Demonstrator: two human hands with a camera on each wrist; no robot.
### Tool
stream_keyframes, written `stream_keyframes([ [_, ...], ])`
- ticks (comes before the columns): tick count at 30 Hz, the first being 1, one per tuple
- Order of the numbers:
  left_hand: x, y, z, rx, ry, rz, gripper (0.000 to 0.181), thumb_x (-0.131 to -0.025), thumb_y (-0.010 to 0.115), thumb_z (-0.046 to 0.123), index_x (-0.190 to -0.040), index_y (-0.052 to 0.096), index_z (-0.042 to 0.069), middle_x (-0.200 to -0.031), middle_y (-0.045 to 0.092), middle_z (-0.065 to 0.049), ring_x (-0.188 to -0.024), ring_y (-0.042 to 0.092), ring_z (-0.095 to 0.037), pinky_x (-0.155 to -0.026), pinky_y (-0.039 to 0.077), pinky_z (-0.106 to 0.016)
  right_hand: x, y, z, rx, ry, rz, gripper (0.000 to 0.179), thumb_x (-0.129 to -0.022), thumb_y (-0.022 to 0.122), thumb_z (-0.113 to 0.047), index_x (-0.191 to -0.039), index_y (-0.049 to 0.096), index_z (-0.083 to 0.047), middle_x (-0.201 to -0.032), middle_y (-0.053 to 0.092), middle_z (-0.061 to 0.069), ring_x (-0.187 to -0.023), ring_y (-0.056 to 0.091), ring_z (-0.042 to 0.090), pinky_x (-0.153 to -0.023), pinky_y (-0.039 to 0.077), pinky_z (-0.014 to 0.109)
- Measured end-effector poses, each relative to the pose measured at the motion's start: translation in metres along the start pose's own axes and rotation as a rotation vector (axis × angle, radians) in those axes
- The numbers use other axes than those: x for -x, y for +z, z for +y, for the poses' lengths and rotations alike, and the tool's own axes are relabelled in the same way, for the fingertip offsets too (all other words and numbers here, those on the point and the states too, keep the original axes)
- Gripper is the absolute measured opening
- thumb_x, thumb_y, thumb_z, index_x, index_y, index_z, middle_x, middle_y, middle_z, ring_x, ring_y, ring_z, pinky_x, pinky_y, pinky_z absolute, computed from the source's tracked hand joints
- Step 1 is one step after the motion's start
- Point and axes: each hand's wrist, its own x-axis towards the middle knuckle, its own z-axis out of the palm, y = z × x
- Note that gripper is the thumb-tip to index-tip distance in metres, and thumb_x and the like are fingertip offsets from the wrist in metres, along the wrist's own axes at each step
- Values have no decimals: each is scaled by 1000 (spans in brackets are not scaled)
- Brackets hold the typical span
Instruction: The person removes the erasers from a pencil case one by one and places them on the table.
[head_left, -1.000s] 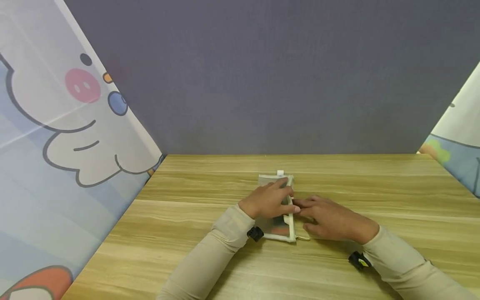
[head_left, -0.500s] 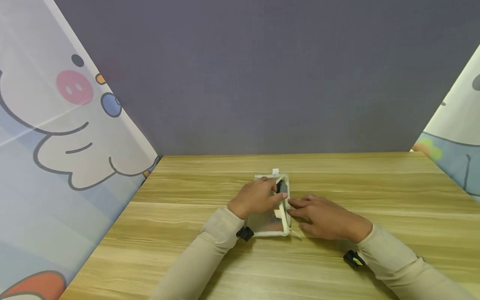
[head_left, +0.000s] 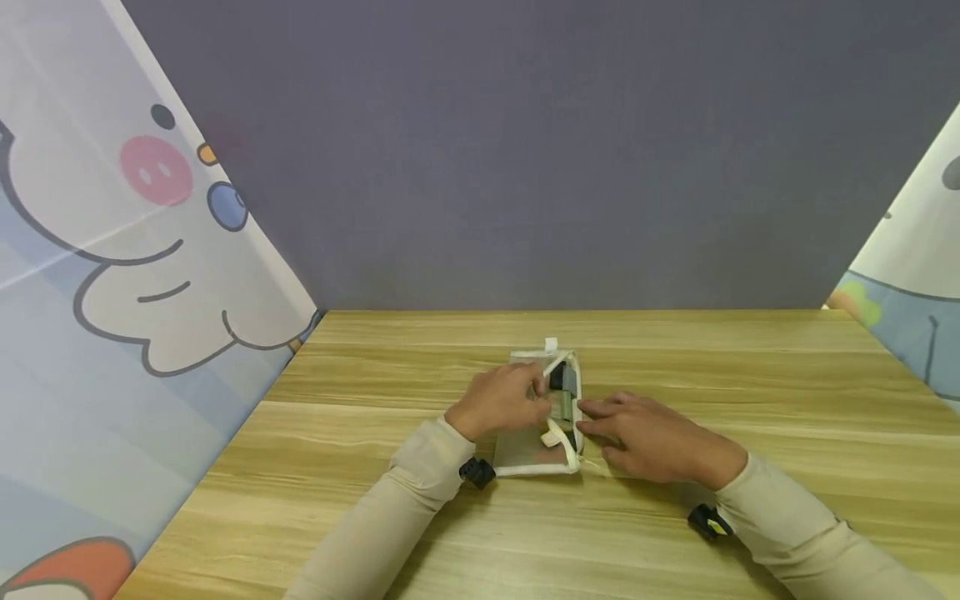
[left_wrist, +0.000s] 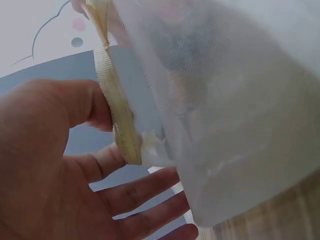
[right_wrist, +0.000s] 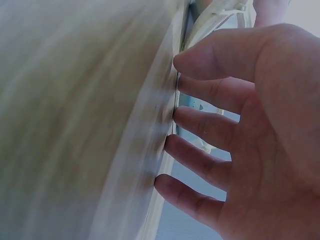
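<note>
A translucent zip pouch (head_left: 525,454) with white edging lies on the table, its zipped side parted toward the right. My left hand (head_left: 498,402) pinches the upper zip edge (left_wrist: 120,105) between thumb and forefinger and holds it raised; the other fingers spread under the see-through panel. Through the gap show a green item (head_left: 566,406), a grey piece (head_left: 569,381) and something dark. My right hand (head_left: 652,437) has its fingers stretched out, fingertips right at the pouch's right edge. In the right wrist view those fingertips (right_wrist: 182,117) are spread along the tabletop.
The wood-grain table (head_left: 360,467) runs back to a grey panel (head_left: 525,167). Cartoon-printed sheets (head_left: 180,308) hang at both sides. A white tag (head_left: 551,344) sticks out from the pouch's far end, and a zip pull cord (head_left: 594,467) lies by its near right corner.
My left hand has lifted the zip edge and drawn it left, so the pouch's mouth has widened and its contents show. The right hand stays at the right edge.
</note>
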Motion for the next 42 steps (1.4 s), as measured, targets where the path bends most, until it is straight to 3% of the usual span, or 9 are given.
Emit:
stream_keyframes([
  [4,1,-4,-1,-22,12,-31,15,-91,61,35,-104,65,28,-98,64,12,-71,55,-12,-57,45,-34,1,0,-1,-2,13,2,41,-94,61,-11,-134,65,-6,-147,51,16,-132,48,41,-105,40,57],
  [7,3,-7,-1,-32,19,-66,28,-93,64,36,-120,66,29,-119,66,10,-84,61,-14,-62,47,-35,1,0,-1,-2,16,-1,44,-92,60,-8,-135,65,-7,-147,50,15,-132,47,41,-105,39,58],
  [10,5,-9,-4,-37,13,-97,45,-93,65,39,-136,60,31,-138,59,9,-103,62,-16,-69,50,-38,0,1,-2,-2,18,-7,46,-90,59,-6,-136,65,-8,-148,50,15,-132,47,41,-104,40,58],
  [14,5,-9,-8,-18,8,-120,62,-91,66,44,-150,49,33,-144,54,10,-122,58,-20,-83,52,-44,-1,1,-3,-3,26,-12,46,-90,59,-6,-135,65,-8,-148,50,14,-131,48,40,-103,41,58],
  [19,5,-9,-13,43,21,-162,77,-88,73,52,-155,42,31,-149,49,9,-133,50,-22,-100,46,-47,-1,1,-4,2,26,-6,46,-89,59,-6,-134,66,-8,-147,51,14,-130,49,40,-102,42,58],
  [24,6,-12,-15,123,31,-214,87,-86,76,54,-158,36,25,-153,45,6,-138,44,-21,-109,40,-42,0,0,-4,-2,15,5,45,-90,58,-5,-134,66,-8,-146,52,15,-131,49,42,-103,42,58],
  [31,7,-11,-17,200,54,-263,98,-85,78,52,-160,29,13,-157,40,-3,-140,40,-20,-110,38,-37,4,-3,-2,-23,17,9,43,-91,58,-4,-133,67,-9,-146,53,13,-130,50,42,-99,45,59],
  [42,10,-11,-17,252,39,-321,106,-82,78,56,-162,20,16,-160,32,-1,-143,36,-18,-111,37,-38,6,-9,-1,-36,57,-16,41,-95,59,-6,-134,67,-14,-147,53,8,-132,49,39,-99,44,59],
])
